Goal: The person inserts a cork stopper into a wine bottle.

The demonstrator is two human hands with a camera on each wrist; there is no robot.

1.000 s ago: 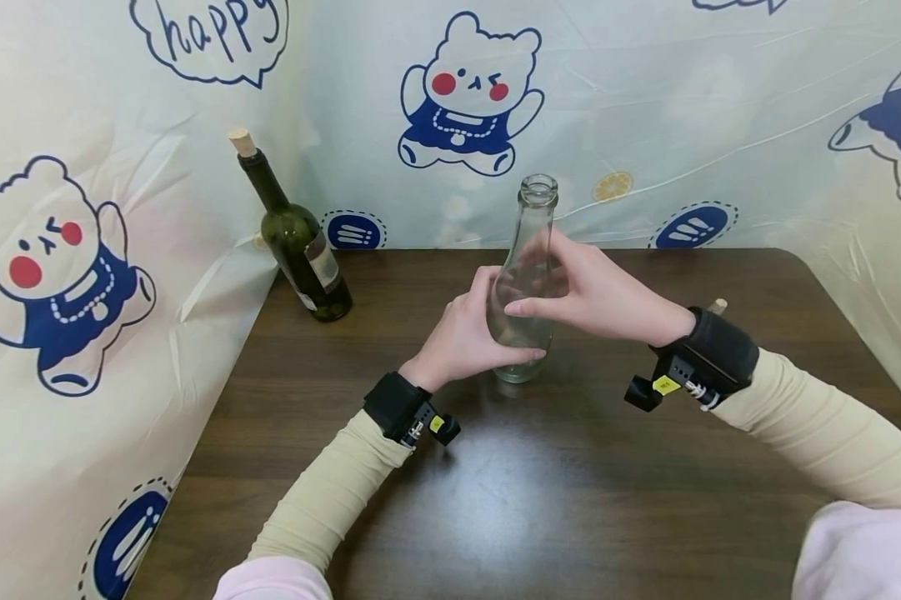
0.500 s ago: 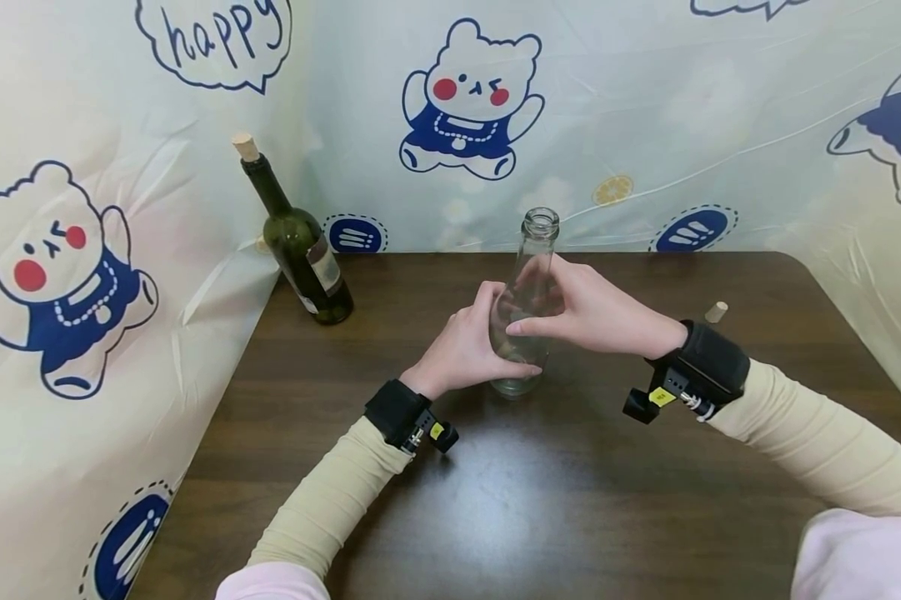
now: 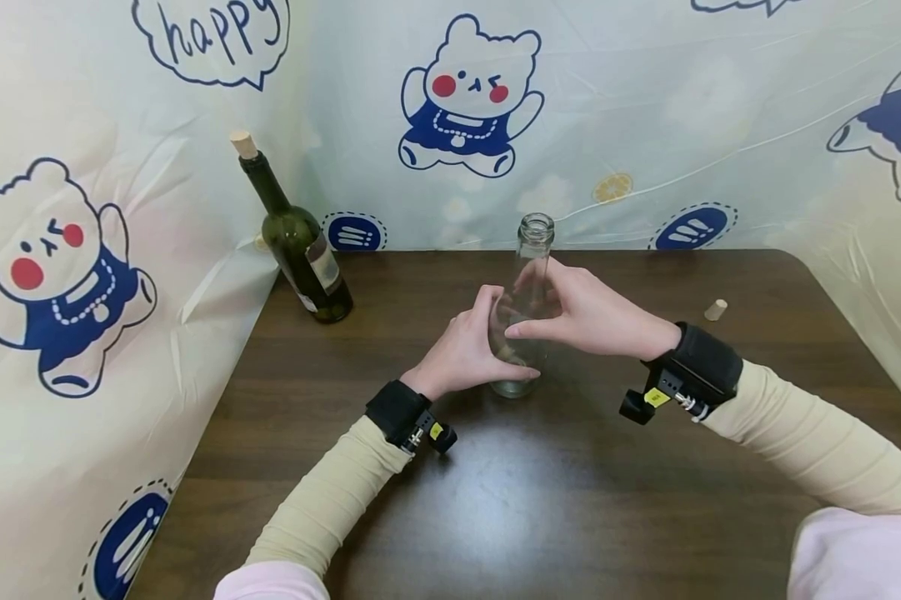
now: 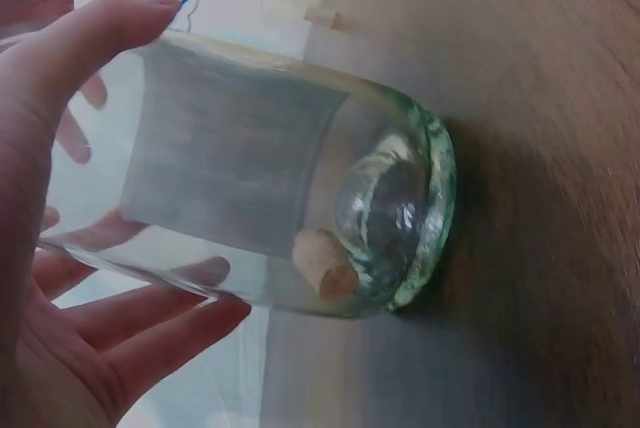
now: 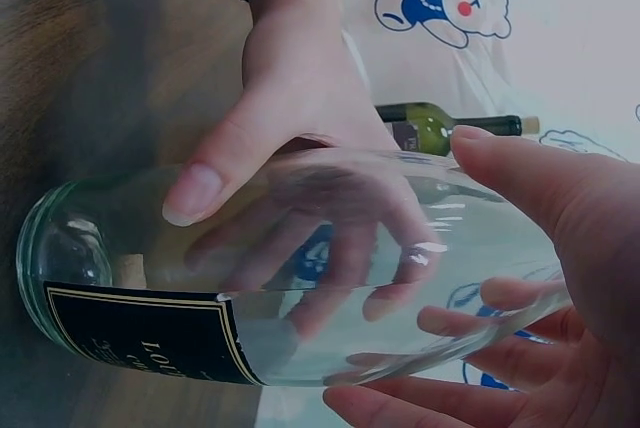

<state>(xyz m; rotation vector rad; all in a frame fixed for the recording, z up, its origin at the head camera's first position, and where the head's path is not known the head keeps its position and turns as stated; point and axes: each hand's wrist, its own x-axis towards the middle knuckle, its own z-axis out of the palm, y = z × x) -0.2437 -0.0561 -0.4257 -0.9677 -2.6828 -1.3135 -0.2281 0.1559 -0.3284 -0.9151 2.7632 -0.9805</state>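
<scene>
A clear glass bottle [image 3: 535, 242] stands nearly upright between both hands, mouth open at the top. My left hand [image 3: 461, 346] grips its lower body from the left, thumb across the near side. From the right, my right hand [image 3: 593, 312] holds it higher up, around the shoulder. Inside, near the base, lies a loose cork [image 4: 325, 263], seen through the glass in the left wrist view. A dark label [image 5: 140, 333] with gold edging shows on the bottle's far side. Whether the base touches the table cannot be told.
On the brown wooden table [image 3: 480, 500], a green wine bottle [image 3: 303, 258] with a cork [image 3: 243, 144] in its neck stands at the back left. Another small cork [image 3: 716, 310] sits at the right, beyond my right wrist. A printed sheet [image 3: 608, 100] hangs behind and at both sides.
Both hands have lowered the clear bottle slightly, mostly during the first half second. My right forearm has shifted a little left, uncovering more of the small cork at the right.
</scene>
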